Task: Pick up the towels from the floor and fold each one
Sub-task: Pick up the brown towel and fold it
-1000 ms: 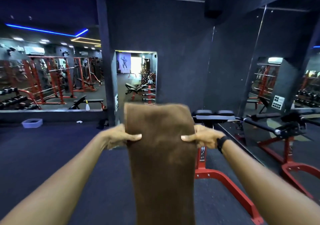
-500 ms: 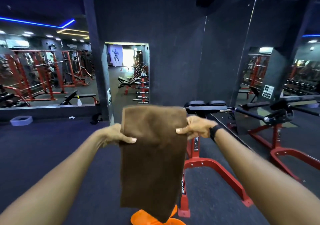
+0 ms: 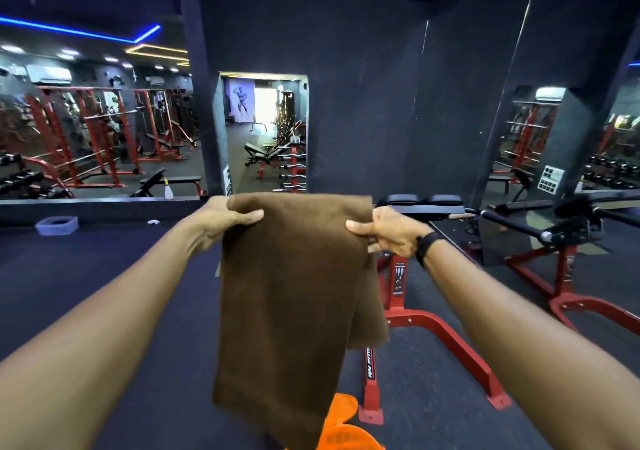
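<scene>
Dark gym: black walls [image 3: 363, 85], dark floor [image 3: 86, 276]. Mirror [image 3: 97, 130] at left of frame reflecting red racks, blue ceiling strip light [image 3: 69, 30] upper left. Lit doorway [image 3: 265, 130] centre. Red-framed bench [image 3: 415, 311] right of centre, mirror panels [image 3: 554, 120] far right.

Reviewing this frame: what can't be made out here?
- Head view: the fingers of the left hand and right hand lie behind the towel; only thumbs show.
- The orange thing is covered by the towel and cut off by the bottom edge.
- The bench label is too small to read.
</scene>
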### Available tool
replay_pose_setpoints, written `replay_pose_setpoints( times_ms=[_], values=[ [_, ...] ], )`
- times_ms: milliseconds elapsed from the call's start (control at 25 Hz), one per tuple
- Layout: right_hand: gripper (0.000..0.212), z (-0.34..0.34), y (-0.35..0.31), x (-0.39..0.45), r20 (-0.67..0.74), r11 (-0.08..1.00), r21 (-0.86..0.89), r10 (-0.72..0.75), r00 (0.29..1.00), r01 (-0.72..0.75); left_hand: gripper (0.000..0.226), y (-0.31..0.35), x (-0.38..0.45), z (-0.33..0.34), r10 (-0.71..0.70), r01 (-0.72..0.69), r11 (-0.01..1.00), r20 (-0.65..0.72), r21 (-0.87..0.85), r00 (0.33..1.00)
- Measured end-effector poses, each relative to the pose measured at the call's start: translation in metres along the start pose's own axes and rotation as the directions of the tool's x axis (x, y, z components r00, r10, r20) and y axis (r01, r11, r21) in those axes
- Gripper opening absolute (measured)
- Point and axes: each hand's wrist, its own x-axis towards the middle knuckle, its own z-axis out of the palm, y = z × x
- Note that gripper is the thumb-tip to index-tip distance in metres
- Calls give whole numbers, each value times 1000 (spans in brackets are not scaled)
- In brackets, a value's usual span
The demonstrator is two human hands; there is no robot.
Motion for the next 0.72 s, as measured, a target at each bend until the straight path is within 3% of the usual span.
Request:
replay_pose_setpoints(
  times_ms=[80,160,240,320,440,520,600,720],
  values=[
    [24,6,4,5,-75,982,179,-47,996,60,23,-3,0,3,16,-23,989,-47,-149,999],
    [18,13,5,4,-18,972,228,-47,999,50,36,-4,-2,3,-6,9,999,68,-49,998],
    [20,21,9,2,-22,970,238,-54,998,58,36,-7,-2,-1,-16,15,1000,64,16,998],
    [30,26,12,9,-80,945,313,-77,994,98,28,-7,0,-2,-10,5,992,-40,-124,999],
    [67,34,9,12,-94,976,202,-65,993,83,20,-8,1,1,12,-37,978,-124,-206,992],
    [51,31,11,17,-133,963,246,-80,988,111,20,-8,0,-1,20,-39,978,-93,-206,995],
    [39,30,11,15,-99,976,209,-41,994,61,28,-12,-1,-4,10,-12,997,-24,-73,1000],
    [35,33,11,17,-213,972,216,-47,976,94,19,-13,-1,0,48,-59,997,-203,-50,978]
  ],
)
